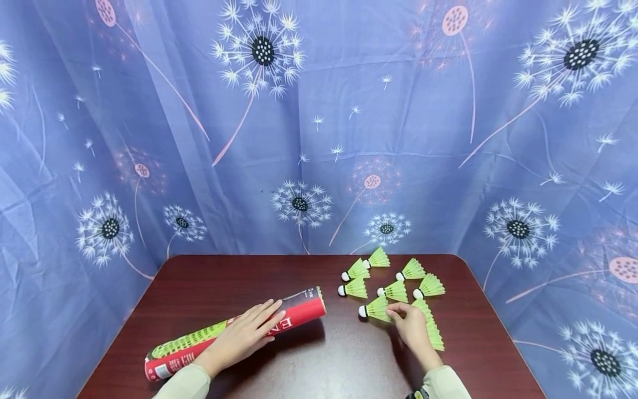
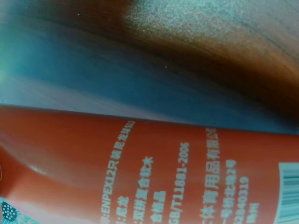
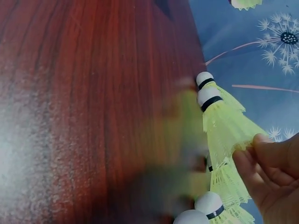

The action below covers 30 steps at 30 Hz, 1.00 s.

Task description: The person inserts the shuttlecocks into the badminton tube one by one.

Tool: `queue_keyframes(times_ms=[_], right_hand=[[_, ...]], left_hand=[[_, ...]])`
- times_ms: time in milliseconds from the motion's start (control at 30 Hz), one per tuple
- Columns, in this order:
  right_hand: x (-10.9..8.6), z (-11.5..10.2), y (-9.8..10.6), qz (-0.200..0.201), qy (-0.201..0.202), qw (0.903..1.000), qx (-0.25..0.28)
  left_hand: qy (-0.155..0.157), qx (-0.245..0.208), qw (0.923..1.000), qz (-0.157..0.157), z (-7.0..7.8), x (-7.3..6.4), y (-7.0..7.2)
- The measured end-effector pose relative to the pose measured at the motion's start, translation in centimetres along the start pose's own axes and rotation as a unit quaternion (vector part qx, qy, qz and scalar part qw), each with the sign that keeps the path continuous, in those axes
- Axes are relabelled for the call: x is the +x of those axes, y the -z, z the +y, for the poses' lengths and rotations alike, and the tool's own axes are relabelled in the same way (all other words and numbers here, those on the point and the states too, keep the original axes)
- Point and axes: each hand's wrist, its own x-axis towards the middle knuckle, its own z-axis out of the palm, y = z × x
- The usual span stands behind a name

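My left hand [image 1: 244, 335] rests across a red and black shuttlecock tube [image 1: 305, 313], its fingers extended over the top. The tube lies on its side at a slant, its right end nearer the back; red wall with white print fills the lower left wrist view. With thumb and fingertips, my right hand [image 1: 412, 328] pinches the skirt rim of a yellow-green shuttlecock [image 1: 375, 309], whose white cork points left. In the right wrist view, the held shuttlecock [image 3: 229, 126] overlaps others behind it. My right hand partly hides two shuttlecocks [image 1: 435, 335] beside it.
Several more yellow-green shuttlecocks [image 1: 396, 291] lie on their sides at the table's back right, corks mostly leftward. The dark red-brown wooden table [image 1: 209, 277] has rounded back corners. A blue curtain with dandelion prints [image 1: 319, 138] hangs behind and around it.
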Motion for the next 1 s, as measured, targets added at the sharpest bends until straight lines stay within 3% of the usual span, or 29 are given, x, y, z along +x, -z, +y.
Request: queue_keyframes(times_ms=[100,333,567,867,1000], right_hand=[[0.0,-0.2,-0.2,0.004,0.005,0.9998,0.021],[0.0,-0.9,-0.7,0.035,0.068,0.9937,0.082],[0.2,-2.1,-1.1,0.032,0.046,0.9893,0.135],[-0.1,-6.8,-0.5,0.033,0.094,0.9812,0.166],[-0.3,-7.8,-0.7,0.034,0.098,0.981,0.164]], left_hand=[[0.002,-0.003,1.0,0.001,0.1,-0.1,-0.1],[0.008,-0.009,0.9999,-0.01,0.3,0.0,-0.1],[-0.004,-0.011,0.9999,0.009,0.4,0.1,-0.2],[-0.001,-0.011,0.9999,0.004,0.8,0.4,0.1],[0.001,-0.012,0.9999,0.0,0.9,0.4,0.1]])
